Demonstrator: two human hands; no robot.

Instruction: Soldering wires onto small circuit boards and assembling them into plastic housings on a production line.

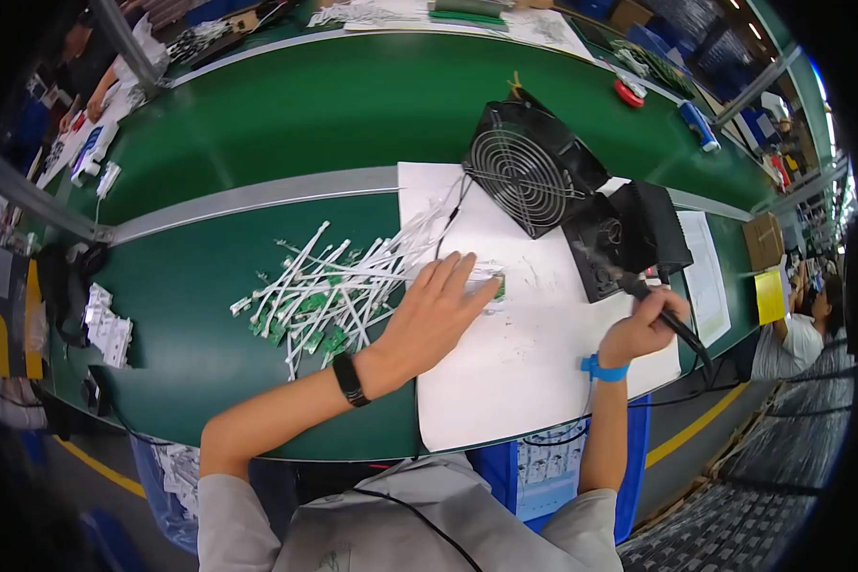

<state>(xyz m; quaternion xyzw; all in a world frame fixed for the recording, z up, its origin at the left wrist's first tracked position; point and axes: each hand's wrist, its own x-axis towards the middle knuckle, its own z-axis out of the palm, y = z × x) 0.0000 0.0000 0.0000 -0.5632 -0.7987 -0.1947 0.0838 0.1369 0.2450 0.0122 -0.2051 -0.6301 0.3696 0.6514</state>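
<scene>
My left hand [436, 310] rests on the white sheet, fingers bent over thin white wires. Its thumb presses against a small green circuit board [500, 287], which the hand partly covers. In my right hand [642, 332] is a soldering iron [672, 322], gripped by its black handle. The iron's front end points up and left over a black soldering stand [589, 272]; its tip is hard to make out. A pile of white cables [353, 286] with small green boards lies left of my left hand.
A black fan with a round wire grille [520, 170] stands at the back of the white sheet [477, 400]. Beside it is a black box-shaped unit [653, 224]. White plastic parts [110, 326] lie at the table's left. Another person sits far right.
</scene>
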